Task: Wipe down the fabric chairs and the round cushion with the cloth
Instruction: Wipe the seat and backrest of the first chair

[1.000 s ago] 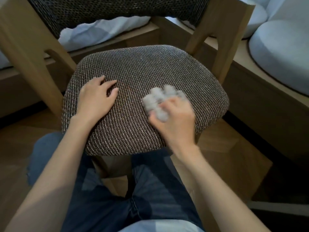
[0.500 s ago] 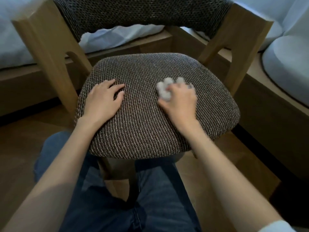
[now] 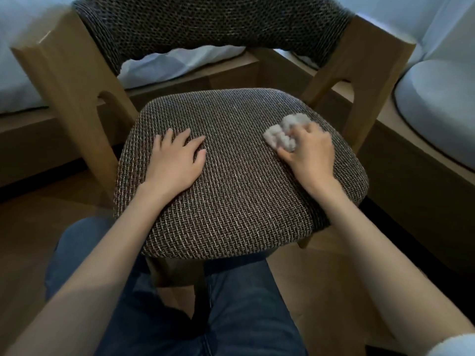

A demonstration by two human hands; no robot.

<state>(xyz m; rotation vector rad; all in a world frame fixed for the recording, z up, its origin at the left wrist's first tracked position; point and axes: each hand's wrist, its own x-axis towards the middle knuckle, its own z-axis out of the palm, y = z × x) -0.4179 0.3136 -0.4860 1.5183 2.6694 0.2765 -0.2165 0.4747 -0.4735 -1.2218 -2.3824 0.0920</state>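
The fabric chair point(image 3: 239, 191) stands before the person, its woven seat facing up and its back on the far side. The round cushion point(image 3: 437, 106) lies apart, to the right. The left hand point(image 3: 177, 160) rests flat on the seat, fingers released. The right hand point(image 3: 311, 150) grasps the cloth point(image 3: 282, 134) on the seat's far right part. The cloth looks soft and light, a crumpled ball without a clear long axis, so it is best held around its middle.

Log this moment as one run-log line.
left hand: flat on brown woven fabric chair seat | right hand: grips crumpled grey cloth on seat's right rear | pale round cushion: untouched
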